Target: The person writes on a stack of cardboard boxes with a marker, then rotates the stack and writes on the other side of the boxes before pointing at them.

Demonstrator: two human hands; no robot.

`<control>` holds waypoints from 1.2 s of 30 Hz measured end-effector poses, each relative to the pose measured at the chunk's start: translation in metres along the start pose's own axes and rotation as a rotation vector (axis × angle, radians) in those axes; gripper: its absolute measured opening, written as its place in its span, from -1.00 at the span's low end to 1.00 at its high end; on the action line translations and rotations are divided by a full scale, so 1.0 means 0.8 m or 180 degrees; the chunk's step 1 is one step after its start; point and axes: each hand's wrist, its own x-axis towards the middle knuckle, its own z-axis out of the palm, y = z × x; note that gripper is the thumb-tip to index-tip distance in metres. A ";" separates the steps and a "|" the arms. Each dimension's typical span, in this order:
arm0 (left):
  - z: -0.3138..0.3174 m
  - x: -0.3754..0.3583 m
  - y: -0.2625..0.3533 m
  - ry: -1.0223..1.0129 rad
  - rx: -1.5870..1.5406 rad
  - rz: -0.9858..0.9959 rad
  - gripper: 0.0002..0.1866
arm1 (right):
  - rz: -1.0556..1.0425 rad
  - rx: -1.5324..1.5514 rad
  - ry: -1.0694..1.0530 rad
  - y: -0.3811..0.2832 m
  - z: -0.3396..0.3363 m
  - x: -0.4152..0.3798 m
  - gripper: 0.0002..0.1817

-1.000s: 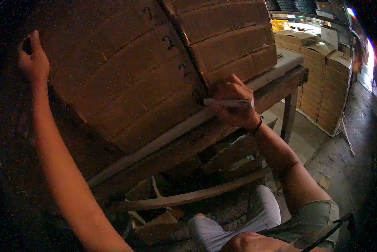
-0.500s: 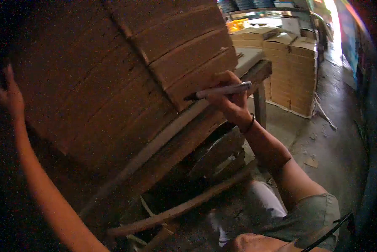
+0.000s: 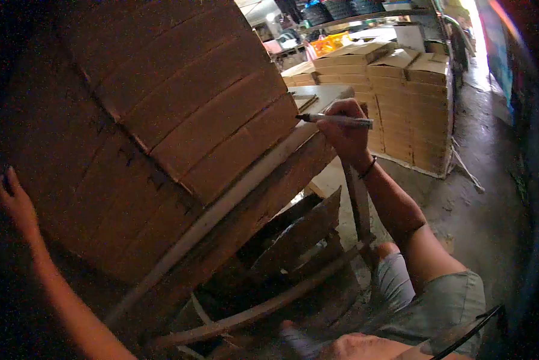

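Note:
My right hand [image 3: 346, 129] is closed around a marker pen [image 3: 352, 122], a light-coloured barrel with a dark tip. The tip points left, right at the near corner of a tall stack of folded cardboard [image 3: 221, 102]. At the far left, my left hand [image 3: 18, 204] reaches to the dim side of the stack, its fingers apart and holding nothing. Dark handwritten marks [image 3: 125, 157] show on the stack's shaded face. The stack rests on a wooden table with a pale edge [image 3: 233, 192].
Beyond the table stands a large pile of cardboard boxes [image 3: 410, 114]. Under the table are dark broken boards [image 3: 299, 228] and a curved wooden bar [image 3: 269, 306]. A shelf [image 3: 365, 21] with goods runs along the back. Concrete floor [image 3: 479, 180] stretches along the right.
The view has shifted, so the cardboard stack sits further left. The right hand with the marker is now at the stack's right corner. The left hand appears lower along its side.

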 end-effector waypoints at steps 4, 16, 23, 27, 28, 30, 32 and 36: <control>-0.031 -0.065 0.042 -0.0273 0.0538 -0.0054 -0.45 | -0.0101 -0.0029 -0.0099 0.030 -0.002 0.000 -0.75; -0.040 -0.102 0.090 0.0015 0.0076 -0.1131 -0.48 | -0.0854 -0.0456 -0.0632 0.056 0.007 0.011 -0.72; -0.047 -0.090 0.092 0.0046 -0.0062 -0.0935 -0.51 | -0.0908 -0.0285 -0.0647 0.054 0.011 0.018 -0.73; -0.055 -0.084 0.107 0.0083 -0.0590 -0.1178 -0.50 | -0.0928 -0.0332 -0.0649 0.050 0.008 0.017 -0.73; -0.053 -0.086 0.098 0.0083 -0.0597 -0.1178 -0.50 | -0.0927 -0.0338 -0.0646 0.049 0.007 0.017 -0.73; -0.051 -0.086 0.087 0.0147 -0.0245 -0.0886 -0.51 | -0.0943 -0.0332 -0.0673 0.048 0.005 0.017 -0.74; -0.053 -0.086 0.091 0.0194 -0.0369 -0.0925 -0.52 | -0.0851 -0.0313 -0.0634 0.047 0.005 0.016 -0.75; -0.062 -0.084 0.067 -0.0289 -0.0670 -0.1295 -0.54 | -0.0714 -0.0359 -0.0624 0.042 0.011 0.010 -0.77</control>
